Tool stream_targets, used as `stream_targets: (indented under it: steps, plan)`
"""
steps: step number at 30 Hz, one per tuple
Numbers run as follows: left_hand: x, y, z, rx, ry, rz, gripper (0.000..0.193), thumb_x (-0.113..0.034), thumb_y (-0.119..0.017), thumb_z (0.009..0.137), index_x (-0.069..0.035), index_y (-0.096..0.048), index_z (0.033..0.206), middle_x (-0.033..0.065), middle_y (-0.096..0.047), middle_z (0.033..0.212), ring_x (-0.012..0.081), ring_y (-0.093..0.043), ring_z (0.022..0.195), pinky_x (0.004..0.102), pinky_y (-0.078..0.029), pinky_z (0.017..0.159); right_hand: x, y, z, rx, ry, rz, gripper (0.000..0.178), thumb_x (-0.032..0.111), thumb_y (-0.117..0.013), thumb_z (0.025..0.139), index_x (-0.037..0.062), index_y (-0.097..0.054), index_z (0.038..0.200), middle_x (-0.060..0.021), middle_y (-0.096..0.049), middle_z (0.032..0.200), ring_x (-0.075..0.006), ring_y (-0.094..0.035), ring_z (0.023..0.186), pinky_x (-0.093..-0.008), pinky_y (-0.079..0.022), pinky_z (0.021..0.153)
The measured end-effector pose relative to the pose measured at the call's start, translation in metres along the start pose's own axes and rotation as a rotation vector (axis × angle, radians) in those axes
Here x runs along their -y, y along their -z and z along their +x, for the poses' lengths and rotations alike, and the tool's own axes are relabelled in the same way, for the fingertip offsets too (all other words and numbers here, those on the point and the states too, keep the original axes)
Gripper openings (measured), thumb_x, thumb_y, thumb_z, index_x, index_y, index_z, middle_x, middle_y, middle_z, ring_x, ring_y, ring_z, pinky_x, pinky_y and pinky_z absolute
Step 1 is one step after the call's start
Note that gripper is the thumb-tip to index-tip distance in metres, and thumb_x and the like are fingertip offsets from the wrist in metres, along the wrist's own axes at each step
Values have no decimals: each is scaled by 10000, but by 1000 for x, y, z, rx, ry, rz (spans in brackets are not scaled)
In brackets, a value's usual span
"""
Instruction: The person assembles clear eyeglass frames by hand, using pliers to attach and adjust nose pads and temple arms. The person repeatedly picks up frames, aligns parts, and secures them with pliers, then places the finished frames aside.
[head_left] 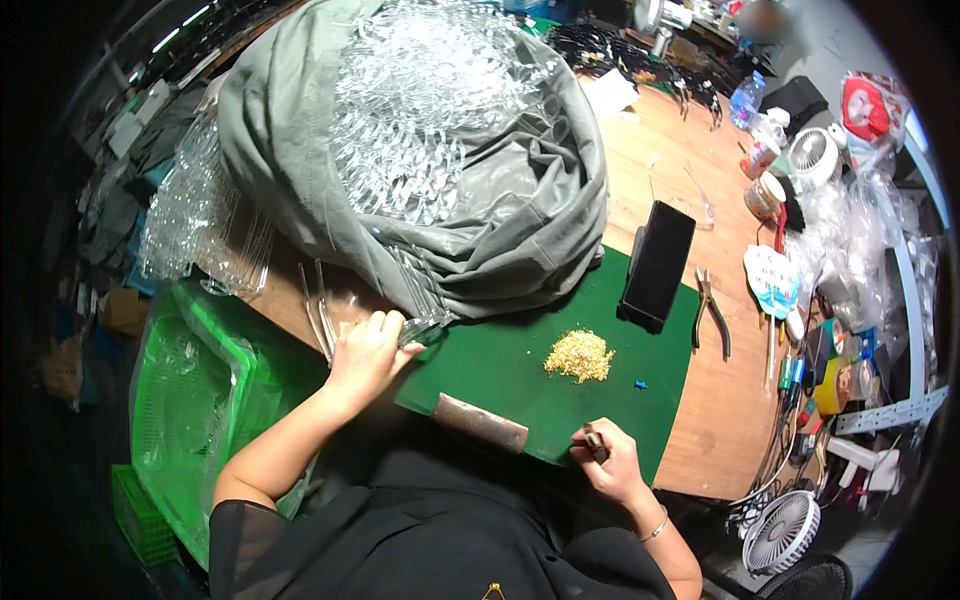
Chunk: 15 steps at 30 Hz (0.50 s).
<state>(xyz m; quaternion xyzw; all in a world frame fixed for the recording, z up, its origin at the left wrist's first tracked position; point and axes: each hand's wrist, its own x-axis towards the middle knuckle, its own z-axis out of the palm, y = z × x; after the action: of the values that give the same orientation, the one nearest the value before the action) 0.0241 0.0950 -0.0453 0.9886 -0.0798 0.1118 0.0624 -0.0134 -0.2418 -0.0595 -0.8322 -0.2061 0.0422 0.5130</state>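
Note:
My left hand (370,355) is closed around clear plastic eyeglass parts (425,325) at the near left edge of a bundled grey cloth (540,240). Inside the cloth lies a large heap of clear eyeglass parts (420,110). My right hand (615,465) grips a short dark tool (596,445) over the front of the green mat (500,375); its exact kind is hard to make out. A pile of tiny gold-coloured metal pieces (580,356) lies beyond that hand, with a small blue piece (641,384) beside it. A curved, worn metal block (480,422) rests at the mat's front edge.
A black phone (662,262) leans on a stand behind the gold pile. Pliers (710,315) lie right of the mat on the wooden table (725,420). Green plastic crates (190,400) stand at the left. Small fans (780,532), cables and plastic bags crowd the right side.

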Motion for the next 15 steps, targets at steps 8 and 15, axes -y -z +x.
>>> stream_targets:
  steps: [8,15]
  plan:
    - [-9,40,94,-158,-23,-493,402,-316,-622,793,4,-523,1016,185,-583,877,333,-586,816,394,-465,719,-23,-2,-23,-329,-58,421,149,130,-591,848,10,-504,830,-108,-554,844,-170,-534,768,-273,-433,723]
    - [35,-57,241,-38,118,349,221,-191,-577,783,10,-575,876,197,-609,786,327,-604,773,405,-487,682,-7,-10,-10,-178,28,31,146,0,-673,702,38,-551,772,-83,-585,759,-239,-579,702,-306,-470,654]
